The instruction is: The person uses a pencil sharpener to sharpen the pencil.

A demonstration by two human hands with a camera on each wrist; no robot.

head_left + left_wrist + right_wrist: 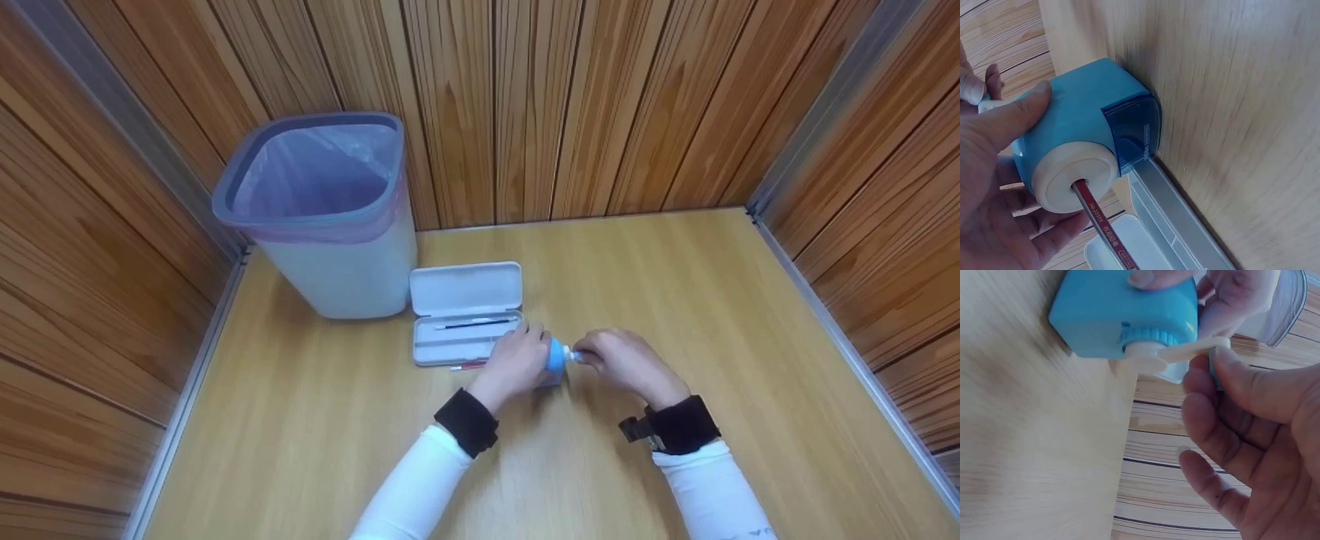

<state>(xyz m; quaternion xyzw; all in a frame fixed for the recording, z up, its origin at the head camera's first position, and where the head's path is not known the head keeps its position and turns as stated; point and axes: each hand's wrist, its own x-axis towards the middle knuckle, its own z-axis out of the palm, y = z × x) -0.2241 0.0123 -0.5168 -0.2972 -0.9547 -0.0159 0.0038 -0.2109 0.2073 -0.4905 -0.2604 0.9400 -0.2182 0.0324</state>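
Right hand (1261, 430) pinching crank knob (1213, 371), left hand (1238, 295) gripping blue sharpener (1123, 312)

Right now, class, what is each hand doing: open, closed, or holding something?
Left hand: holding the blue pencil sharpener.
Right hand: pinching the end of its white crank.

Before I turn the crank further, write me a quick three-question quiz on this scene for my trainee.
1. Short answer: What sticks out of the round white face of the blue box-shaped pencil sharpener?
2. Multiple choice: What does the right hand pinch? (a) a white sleeve; (b) the small blue knob on the white crank arm; (c) the rim of the bin.
3. True or false: The pale grey rectangular pencil case is closed.

Key: 1. A slim red pencil. 2. b. 3. False; its lid stands open.
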